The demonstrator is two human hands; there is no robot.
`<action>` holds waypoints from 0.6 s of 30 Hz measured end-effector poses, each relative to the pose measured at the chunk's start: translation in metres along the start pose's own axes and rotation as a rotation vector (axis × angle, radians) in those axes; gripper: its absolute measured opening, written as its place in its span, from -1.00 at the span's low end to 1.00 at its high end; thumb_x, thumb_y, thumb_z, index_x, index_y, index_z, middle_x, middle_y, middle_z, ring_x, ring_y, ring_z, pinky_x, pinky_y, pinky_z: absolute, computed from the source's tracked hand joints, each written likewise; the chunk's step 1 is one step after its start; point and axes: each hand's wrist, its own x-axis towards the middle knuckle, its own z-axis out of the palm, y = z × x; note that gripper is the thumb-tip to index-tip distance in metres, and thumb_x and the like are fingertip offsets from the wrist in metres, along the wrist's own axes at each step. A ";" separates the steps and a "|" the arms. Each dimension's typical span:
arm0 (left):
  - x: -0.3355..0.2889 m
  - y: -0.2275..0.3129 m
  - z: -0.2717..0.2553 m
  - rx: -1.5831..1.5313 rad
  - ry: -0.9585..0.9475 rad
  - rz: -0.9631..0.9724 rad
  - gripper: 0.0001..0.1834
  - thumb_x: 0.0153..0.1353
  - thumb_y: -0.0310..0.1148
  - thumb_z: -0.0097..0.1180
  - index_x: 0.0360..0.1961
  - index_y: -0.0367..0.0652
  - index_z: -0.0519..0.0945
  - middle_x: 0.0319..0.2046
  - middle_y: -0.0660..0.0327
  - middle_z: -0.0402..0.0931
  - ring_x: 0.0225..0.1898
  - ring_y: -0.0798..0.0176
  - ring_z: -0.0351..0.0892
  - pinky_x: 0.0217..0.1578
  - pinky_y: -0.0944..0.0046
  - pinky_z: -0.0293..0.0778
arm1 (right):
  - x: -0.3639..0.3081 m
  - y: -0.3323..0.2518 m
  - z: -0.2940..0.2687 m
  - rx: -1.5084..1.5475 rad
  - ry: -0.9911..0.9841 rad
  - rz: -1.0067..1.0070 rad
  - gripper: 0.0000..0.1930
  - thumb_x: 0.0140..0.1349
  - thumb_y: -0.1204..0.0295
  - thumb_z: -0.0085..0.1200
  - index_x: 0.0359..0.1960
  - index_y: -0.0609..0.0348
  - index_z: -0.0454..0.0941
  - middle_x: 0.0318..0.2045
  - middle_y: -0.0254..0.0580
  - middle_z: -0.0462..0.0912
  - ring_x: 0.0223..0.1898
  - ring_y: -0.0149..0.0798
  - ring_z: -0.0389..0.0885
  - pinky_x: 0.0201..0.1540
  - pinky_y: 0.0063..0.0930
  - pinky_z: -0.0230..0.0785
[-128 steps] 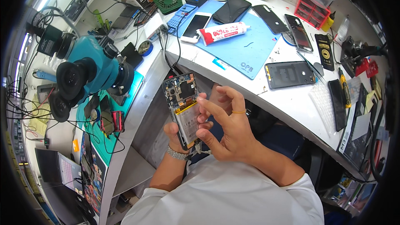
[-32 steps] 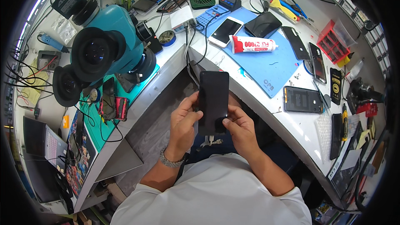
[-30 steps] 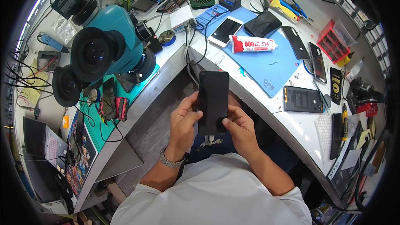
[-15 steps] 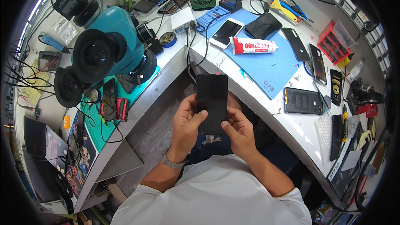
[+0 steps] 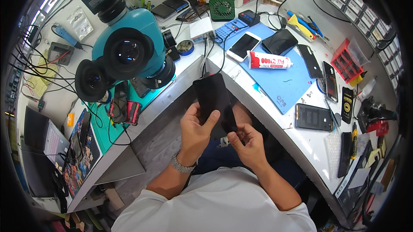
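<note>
A black phone screen panel (image 5: 214, 96) is held over the gap between the two benches, its top leaning to the left. A pale flex cable (image 5: 223, 142) hangs from its lower end. My left hand (image 5: 194, 126) is closed round the panel's left edge, thumb across the front, other fingers behind. At the lower right corner, the thumb and fingers of my right hand (image 5: 248, 146) pinch the edge. Part of the lower end is hidden by my hands.
A teal microscope (image 5: 133, 30) rises over the left bench. On the right bench, a blue mat (image 5: 275, 88) carries a white phone (image 5: 243, 46) and a glue tube (image 5: 269, 61). An opened phone (image 5: 314, 117), a red drawer box (image 5: 346, 62) and a green fan (image 5: 222, 8) stand around it.
The panel has tilted, its top end swinging left. My right hand has moved slightly down and right, to the panel's lower corner. The benches have shifted in view as my head turned.
</note>
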 end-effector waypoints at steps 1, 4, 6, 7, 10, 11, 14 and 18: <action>0.003 -0.003 -0.001 0.000 0.020 0.022 -0.61 0.44 -0.51 0.43 0.21 -0.37 0.60 0.07 0.11 0.75 0.05 0.36 0.72 0.15 0.31 0.64 | -0.001 -0.001 -0.001 -0.111 -0.006 0.033 -0.60 0.49 0.26 0.43 0.15 0.33 0.71 -0.07 -0.18 0.85 -0.07 -0.40 0.77 0.07 -0.49 0.57; 0.005 -0.006 0.002 -0.004 0.069 0.045 -0.62 0.44 -0.50 0.44 0.18 -0.35 0.60 0.06 0.13 0.73 0.05 0.38 0.70 0.15 0.32 0.63 | -0.002 0.000 0.002 -0.163 0.010 0.043 -0.72 0.47 0.26 0.44 -0.09 0.28 0.81 -0.24 -0.24 0.87 -0.21 -0.44 0.76 -0.13 -0.48 0.55; 0.004 -0.008 0.004 -0.012 0.083 0.059 -0.61 0.45 -0.47 0.44 0.19 -0.35 0.59 0.04 0.14 0.74 0.02 0.39 0.71 0.11 0.34 0.63 | -0.002 0.001 0.004 -0.162 0.018 0.041 -0.75 0.47 0.29 0.43 -0.14 0.27 0.82 -0.26 -0.22 0.86 -0.23 -0.43 0.76 -0.14 -0.47 0.54; 0.004 -0.011 0.005 -0.017 0.082 0.072 -0.60 0.46 -0.45 0.43 0.20 -0.36 0.58 0.03 0.14 0.74 -0.01 0.41 0.71 0.07 0.36 0.64 | -0.002 0.000 0.005 -0.163 0.038 0.030 -0.77 0.47 0.31 0.43 -0.16 0.27 0.81 -0.28 -0.20 0.86 -0.24 -0.41 0.76 -0.13 -0.47 0.54; 0.005 -0.014 0.006 -0.027 0.076 0.092 -0.59 0.47 -0.43 0.43 0.21 -0.36 0.57 0.01 0.15 0.74 -0.03 0.42 0.72 0.03 0.38 0.65 | -0.001 0.001 0.009 -0.255 0.095 -0.130 -0.81 0.47 0.39 0.41 -0.22 0.30 0.78 -0.36 -0.24 0.82 -0.30 -0.45 0.71 -0.18 -0.49 0.51; 0.006 -0.014 0.007 -0.029 0.074 0.096 -0.59 0.47 -0.43 0.43 0.21 -0.35 0.57 0.00 0.15 0.74 -0.03 0.42 0.72 0.03 0.38 0.65 | -0.001 0.001 0.009 -0.300 0.113 -0.205 -0.82 0.47 0.42 0.41 -0.24 0.31 0.76 -0.38 -0.27 0.80 -0.33 -0.47 0.69 -0.21 -0.51 0.49; 0.006 -0.016 0.007 -0.072 0.072 0.092 -0.59 0.46 -0.44 0.44 0.21 -0.35 0.57 0.02 0.14 0.74 -0.01 0.41 0.71 0.05 0.37 0.65 | -0.002 -0.004 0.011 -0.372 0.111 -0.300 -0.82 0.46 0.44 0.38 -0.30 0.27 0.72 -0.44 -0.20 0.75 -0.38 -0.33 0.67 -0.22 -0.41 0.43; 0.005 -0.014 0.008 -0.118 0.069 0.065 -0.67 0.46 -0.53 0.41 0.16 -0.32 0.61 0.04 0.16 0.72 0.03 0.40 0.69 0.12 0.34 0.61 | -0.001 -0.004 0.008 -0.528 0.116 -0.459 -0.79 0.44 0.42 0.36 -0.36 0.23 0.68 -0.49 -0.14 0.68 -0.41 -0.15 0.63 -0.18 -0.30 0.38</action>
